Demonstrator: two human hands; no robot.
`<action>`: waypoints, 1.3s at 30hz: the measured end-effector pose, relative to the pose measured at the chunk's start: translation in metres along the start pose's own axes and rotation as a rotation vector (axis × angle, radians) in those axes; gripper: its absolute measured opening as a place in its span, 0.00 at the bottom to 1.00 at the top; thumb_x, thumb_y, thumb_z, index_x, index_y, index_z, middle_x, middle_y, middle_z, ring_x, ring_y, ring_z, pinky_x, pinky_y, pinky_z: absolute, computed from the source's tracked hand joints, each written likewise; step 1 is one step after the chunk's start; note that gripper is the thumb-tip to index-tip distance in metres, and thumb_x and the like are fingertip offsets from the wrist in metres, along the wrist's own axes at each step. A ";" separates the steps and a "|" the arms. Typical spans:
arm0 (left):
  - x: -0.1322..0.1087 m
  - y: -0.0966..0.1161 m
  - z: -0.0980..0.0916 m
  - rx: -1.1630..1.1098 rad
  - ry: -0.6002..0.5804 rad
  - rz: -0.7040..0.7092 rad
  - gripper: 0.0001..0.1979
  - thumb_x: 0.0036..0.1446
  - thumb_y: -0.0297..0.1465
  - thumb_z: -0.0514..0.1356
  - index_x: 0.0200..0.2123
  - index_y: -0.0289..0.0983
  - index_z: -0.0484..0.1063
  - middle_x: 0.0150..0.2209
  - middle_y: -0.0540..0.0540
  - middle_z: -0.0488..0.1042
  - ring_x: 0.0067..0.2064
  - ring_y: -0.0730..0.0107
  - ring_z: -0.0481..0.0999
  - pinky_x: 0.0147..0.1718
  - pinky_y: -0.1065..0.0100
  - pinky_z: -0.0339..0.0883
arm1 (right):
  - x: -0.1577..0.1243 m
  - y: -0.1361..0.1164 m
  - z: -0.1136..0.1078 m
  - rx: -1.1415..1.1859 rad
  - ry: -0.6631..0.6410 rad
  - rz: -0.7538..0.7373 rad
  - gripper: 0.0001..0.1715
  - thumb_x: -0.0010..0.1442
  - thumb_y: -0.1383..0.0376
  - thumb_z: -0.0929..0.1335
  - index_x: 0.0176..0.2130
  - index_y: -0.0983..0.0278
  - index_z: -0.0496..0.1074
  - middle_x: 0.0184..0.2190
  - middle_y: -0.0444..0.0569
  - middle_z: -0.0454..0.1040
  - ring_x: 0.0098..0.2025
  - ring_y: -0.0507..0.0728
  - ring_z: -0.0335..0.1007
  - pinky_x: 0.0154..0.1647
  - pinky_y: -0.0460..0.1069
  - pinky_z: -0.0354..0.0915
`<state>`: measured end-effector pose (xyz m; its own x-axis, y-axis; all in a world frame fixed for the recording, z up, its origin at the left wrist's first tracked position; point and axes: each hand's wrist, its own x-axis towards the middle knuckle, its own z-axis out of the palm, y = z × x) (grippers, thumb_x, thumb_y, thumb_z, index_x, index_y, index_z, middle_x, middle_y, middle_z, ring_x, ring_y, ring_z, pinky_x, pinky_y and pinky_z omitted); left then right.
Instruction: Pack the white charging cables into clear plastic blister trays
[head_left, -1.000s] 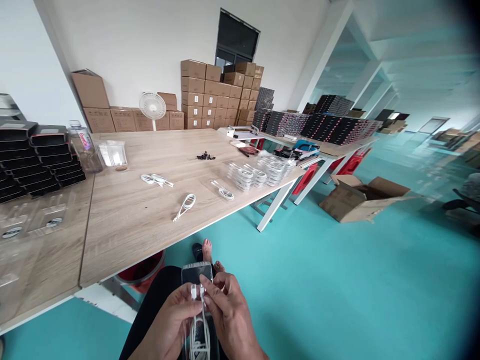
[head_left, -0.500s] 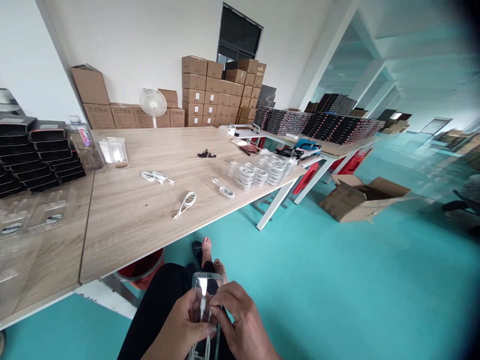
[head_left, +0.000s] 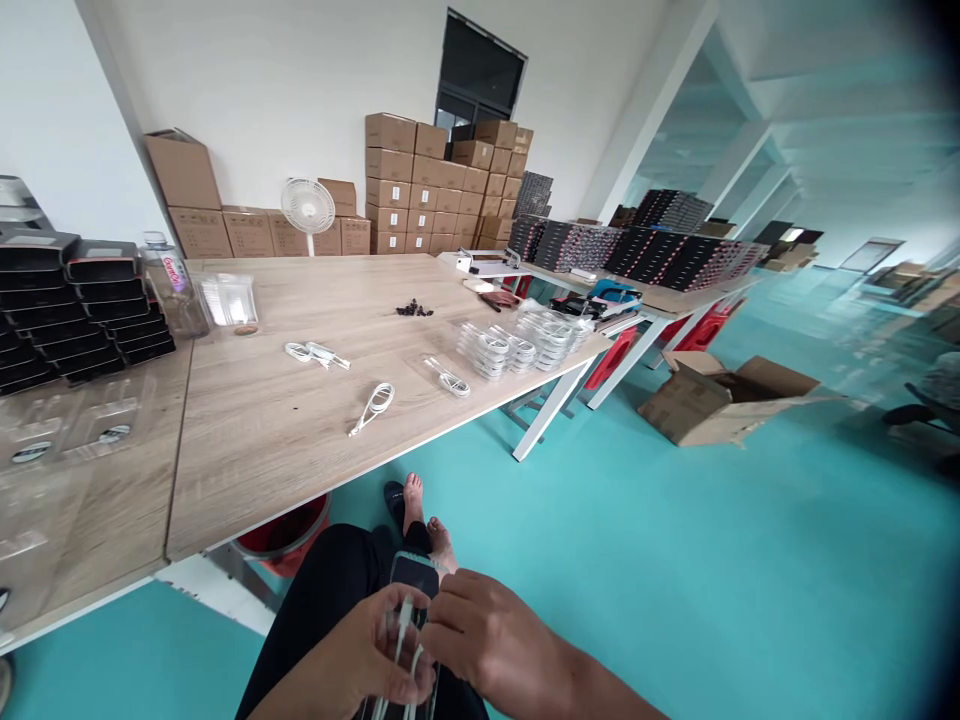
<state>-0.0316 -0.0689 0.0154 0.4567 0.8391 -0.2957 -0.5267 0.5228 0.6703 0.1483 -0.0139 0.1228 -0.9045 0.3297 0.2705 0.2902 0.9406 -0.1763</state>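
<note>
The left hand (head_left: 375, 645) grips a clear tray (head_left: 414, 572), thumb on the near side and fingers curled around it. The right hand (head_left: 487, 640) meets it from the other side with its fingers bent and drawn together at the tray; whether they pinch anything cannot be told. A white cable (head_left: 405, 615) lies in the tray, one plug end up between the hands, the rest partly covered by fingers. The tray is tilted, above the person's dark-trousered legs (head_left: 322, 590), off the worktop (head_left: 247, 440).

Near the worktop's front edge lies a coiled cable (head_left: 380, 398). To its right is a tray with a coiled cable (head_left: 450, 380) in it; farther left and back lies more white cable (head_left: 319, 355). Stacks of filled trays (head_left: 491, 350) stand toward the right end, and small black pieces (head_left: 414, 309) lie in a cluster behind.

At the left are stacked black boxes (head_left: 45, 310), with clear trays (head_left: 90, 430) in front and a bottle (head_left: 174, 290) beside them. Under the worktop stands a red bucket (head_left: 289, 555). Beyond the far edge are a white fan (head_left: 308, 206) and piled cartons (head_left: 390, 165). An open carton (head_left: 690, 405) sits on the green floor (head_left: 637, 570) to the right.
</note>
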 end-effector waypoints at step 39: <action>0.009 0.010 0.012 0.015 0.159 0.226 0.22 0.38 0.22 0.68 0.42 0.35 0.81 0.34 0.42 0.81 0.39 0.54 0.78 0.45 0.57 0.67 | 0.003 -0.007 0.099 1.219 0.608 0.939 0.34 0.59 0.52 0.72 0.61 0.55 0.66 0.55 0.52 0.71 0.47 0.60 0.72 0.48 0.56 0.70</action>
<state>-0.0245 -0.0575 0.0276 0.2097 0.9478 -0.2402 -0.5910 0.3186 0.7411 0.1125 -0.0276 0.0314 -0.2340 0.9673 -0.0973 -0.0362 -0.1087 -0.9934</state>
